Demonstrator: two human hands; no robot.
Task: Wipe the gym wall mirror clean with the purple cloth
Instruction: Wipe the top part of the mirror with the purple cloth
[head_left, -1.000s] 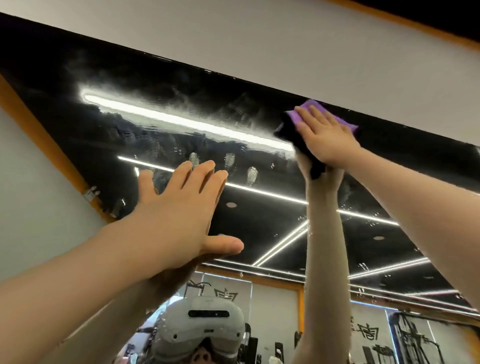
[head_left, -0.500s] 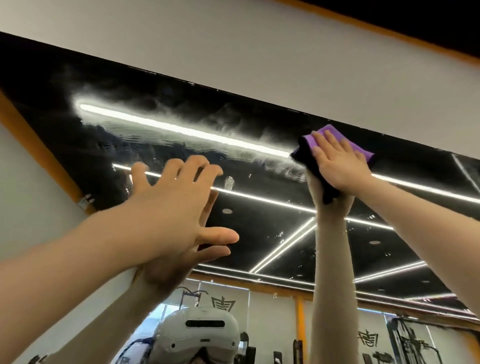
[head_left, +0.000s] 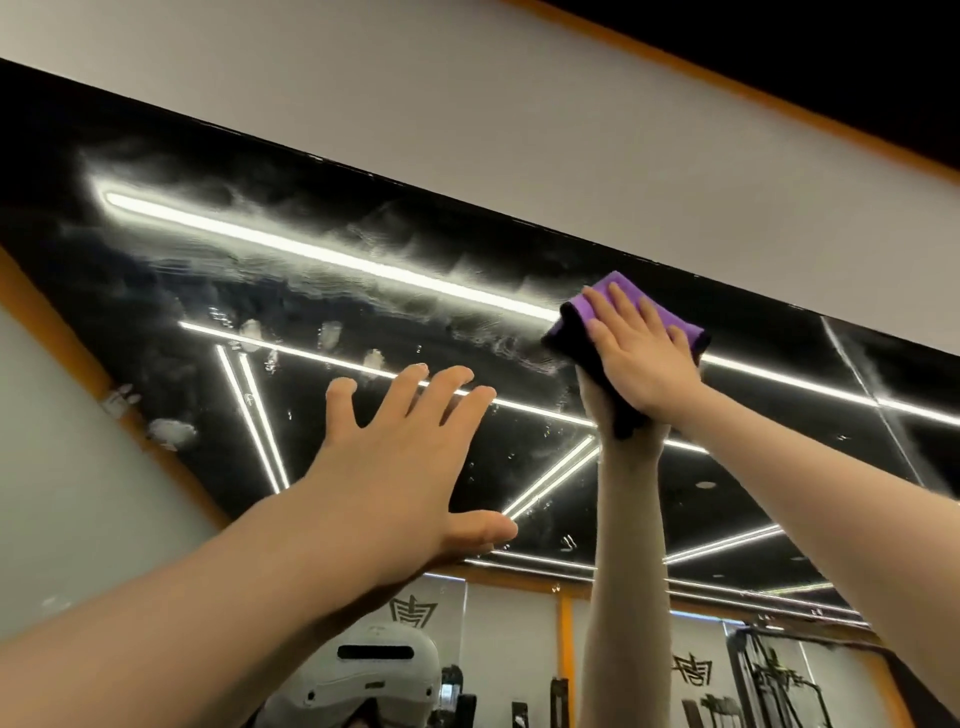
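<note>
The wall mirror (head_left: 171, 364) fills the view and reflects a dark ceiling with bright light strips. Hazy smears and fingerprints cover its upper left part. My right hand (head_left: 641, 356) presses the folded purple cloth (head_left: 608, 293) flat against the glass just under the mirror's top edge, fingers straight. My left hand (head_left: 400, 467) is spread open with straight fingers, lower and to the left of the cloth; its palm is at or just off the glass, and I cannot tell which.
A white wall (head_left: 519, 130) runs above the mirror's top edge, with an orange strip (head_left: 779, 111) higher up. An orange frame (head_left: 67, 353) borders the mirror at the left. Gym machines (head_left: 769, 680) and a white headset (head_left: 384, 670) show in the reflection below.
My right hand has slid the cloth along the top of the mirror to the right. My left hand stays spread by the glass, having shifted a little; fingerprints now show left of it.
</note>
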